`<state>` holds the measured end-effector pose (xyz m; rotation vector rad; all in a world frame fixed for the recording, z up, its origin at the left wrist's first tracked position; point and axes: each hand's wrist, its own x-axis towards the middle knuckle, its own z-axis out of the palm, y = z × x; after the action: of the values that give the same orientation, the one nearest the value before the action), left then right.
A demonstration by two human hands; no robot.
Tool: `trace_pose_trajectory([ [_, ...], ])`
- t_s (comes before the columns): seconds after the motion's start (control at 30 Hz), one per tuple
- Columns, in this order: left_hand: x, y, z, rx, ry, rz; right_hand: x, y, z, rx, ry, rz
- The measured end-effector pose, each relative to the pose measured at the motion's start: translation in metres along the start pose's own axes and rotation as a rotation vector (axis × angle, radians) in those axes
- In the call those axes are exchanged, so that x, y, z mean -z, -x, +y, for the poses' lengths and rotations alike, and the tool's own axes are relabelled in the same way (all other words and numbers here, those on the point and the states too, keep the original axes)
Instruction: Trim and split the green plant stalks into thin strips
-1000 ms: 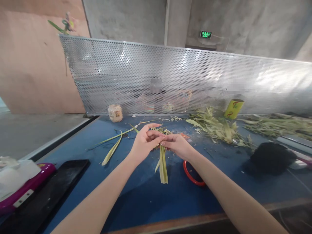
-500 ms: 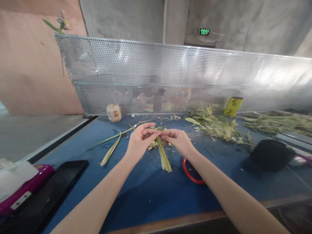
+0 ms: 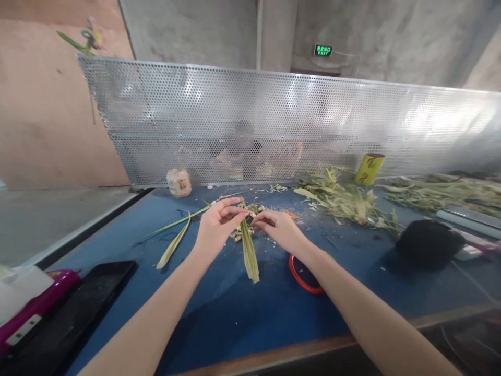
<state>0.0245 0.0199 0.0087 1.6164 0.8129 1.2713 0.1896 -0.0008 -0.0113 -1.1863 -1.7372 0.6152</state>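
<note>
My left hand [image 3: 215,224] pinches the top end of a pale green corn husk [image 3: 249,253], which hangs down toward me and fans out at its lower end. Just to the right of the husk is my right hand [image 3: 279,227], thumb and fingertips pressed together. Whether something small is between those fingertips, I cannot make out. Behind both hands lies a small heap of plant scraps [image 3: 237,236]. Part of a red loop-shaped handle [image 3: 299,280] shows beside my right forearm, which covers the rest.
Loose husk strips [image 3: 174,243] lie left, with a phone-like black slab [image 3: 104,282] nearer me. A twine-wrapped jar [image 3: 179,183], husk piles [image 3: 344,201] and a yellow can [image 3: 370,169] stand before a perforated metal screen [image 3: 219,104]. A dark round object [image 3: 428,244] sits right.
My right hand has come slightly away from the husk and my left fingers. The husk now hangs straighter below my left hand. The whole view has shifted a little.
</note>
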Motion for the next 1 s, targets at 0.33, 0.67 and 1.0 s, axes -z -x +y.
trace_pose_trajectory([
  [0.33, 0.002, -0.002, -0.005, -0.013, -0.062, 0.009, 0.000, -0.001, -0.002, -0.029, -0.268, 0.088],
  [0.67, 0.001, 0.000, -0.003, -0.024, 0.002, -0.007, -0.006, -0.002, 0.000, -0.125, -0.486, 0.029],
  [1.0, -0.005, 0.006, 0.005, -0.051, 0.006, -0.103, -0.014, 0.003, -0.006, -0.264, -0.945, -0.268],
])
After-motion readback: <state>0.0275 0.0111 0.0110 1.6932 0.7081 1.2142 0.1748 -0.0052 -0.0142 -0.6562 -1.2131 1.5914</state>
